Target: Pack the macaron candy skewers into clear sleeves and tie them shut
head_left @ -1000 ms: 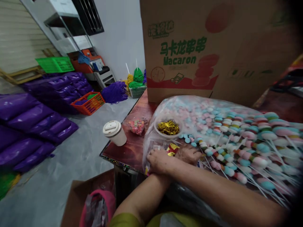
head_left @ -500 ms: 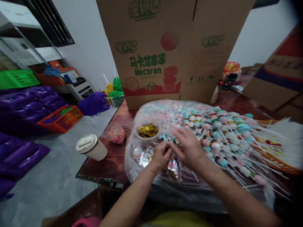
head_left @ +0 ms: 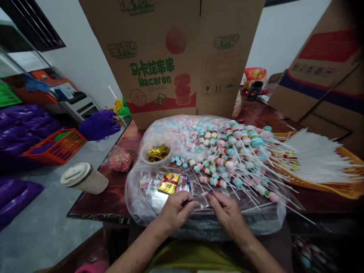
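Note:
A small clear plastic bag [head_left: 203, 200] with a blue and red printed corner stretches between my hands, low over the plastic sheet. My right hand [head_left: 227, 212] pinches its printed corner between thumb and fingers. On the other side my left hand [head_left: 178, 210] is closed, thumb against forefinger, at the bag's left edge. Just beyond the left hand lie a gold printed packet [head_left: 168, 183] and other small printed bags [head_left: 184, 184]. Macaron-coloured candy skewers [head_left: 236, 159] on white sticks are heaped beyond my right hand. Gold twist ties [head_left: 158, 153] fill a round plastic tub [head_left: 145, 158].
A tall cardboard box [head_left: 170, 57] stands behind the candies. To the right is an orange basket [head_left: 335, 192] with white sticks [head_left: 315, 159]. On the left are a lidded cup [head_left: 84, 178] and a bag of colourful pieces [head_left: 120, 160] near the table's edge.
My hands have come down and toward me, and moved apart with the clear bag between them. The gold packet now shows beyond my left hand. The view has turned to the right.

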The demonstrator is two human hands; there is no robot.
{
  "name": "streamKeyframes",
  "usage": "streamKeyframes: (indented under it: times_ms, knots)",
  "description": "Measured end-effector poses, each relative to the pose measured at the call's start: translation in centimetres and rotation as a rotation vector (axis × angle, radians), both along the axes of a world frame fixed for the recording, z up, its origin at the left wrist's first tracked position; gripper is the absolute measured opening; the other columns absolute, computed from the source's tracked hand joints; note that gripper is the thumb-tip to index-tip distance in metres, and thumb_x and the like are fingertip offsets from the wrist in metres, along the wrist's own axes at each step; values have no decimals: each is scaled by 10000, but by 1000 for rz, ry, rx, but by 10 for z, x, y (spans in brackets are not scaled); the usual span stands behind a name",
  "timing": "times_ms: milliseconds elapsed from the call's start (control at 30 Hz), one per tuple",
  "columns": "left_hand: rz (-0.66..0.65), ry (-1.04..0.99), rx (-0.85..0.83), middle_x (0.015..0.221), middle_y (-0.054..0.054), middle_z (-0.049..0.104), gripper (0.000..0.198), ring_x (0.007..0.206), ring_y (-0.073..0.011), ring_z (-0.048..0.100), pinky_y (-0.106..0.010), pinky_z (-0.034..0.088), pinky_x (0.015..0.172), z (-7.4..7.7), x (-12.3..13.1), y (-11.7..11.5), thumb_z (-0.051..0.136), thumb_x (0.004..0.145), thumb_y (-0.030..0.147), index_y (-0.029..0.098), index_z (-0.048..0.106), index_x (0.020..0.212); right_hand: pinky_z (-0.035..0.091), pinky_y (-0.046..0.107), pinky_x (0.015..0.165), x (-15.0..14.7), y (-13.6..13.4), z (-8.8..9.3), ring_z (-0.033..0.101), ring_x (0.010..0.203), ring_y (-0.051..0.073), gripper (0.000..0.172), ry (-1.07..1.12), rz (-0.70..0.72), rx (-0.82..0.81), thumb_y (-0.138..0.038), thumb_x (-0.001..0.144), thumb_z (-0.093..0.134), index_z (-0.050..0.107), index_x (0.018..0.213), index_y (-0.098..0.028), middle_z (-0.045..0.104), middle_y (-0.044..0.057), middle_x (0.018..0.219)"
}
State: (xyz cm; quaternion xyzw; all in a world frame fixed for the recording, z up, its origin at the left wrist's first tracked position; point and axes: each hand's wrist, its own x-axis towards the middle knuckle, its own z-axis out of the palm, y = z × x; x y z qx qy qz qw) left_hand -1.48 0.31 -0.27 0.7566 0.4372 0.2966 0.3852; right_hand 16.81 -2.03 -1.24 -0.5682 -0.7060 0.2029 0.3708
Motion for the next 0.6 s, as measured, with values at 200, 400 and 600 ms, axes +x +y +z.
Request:
streamKeyframes:
  times_ms: [200,400,600]
  knots:
    - [38,-11,363,687,-42,609,221,662,-132,541,-246,396,632,4,-12,7,406,873,220,145,583,764,349,383,706,63,40,27,493,799,257,159,-387,-312,122,-152,808,433,569,725,-153,575,117,755]
    - [14,-22,560,802,-50,659,179,739,-148,573,-301,390,738,13,-30,8,408,872,188,166,586,863,401,351,652,103,44,21,551,708,229,165,-814,-204,172,-48,748,442,579,757,-142,605,98,704]
    - [8,63,598,794,-60,673,253,707,-155,564,-308,370,713,24,-36,11,366,898,251,159,594,841,451,325,794,121,-3,30,582,907,224,290,-573,49,588,-191,849,418,505,1125,-163,610,137,990]
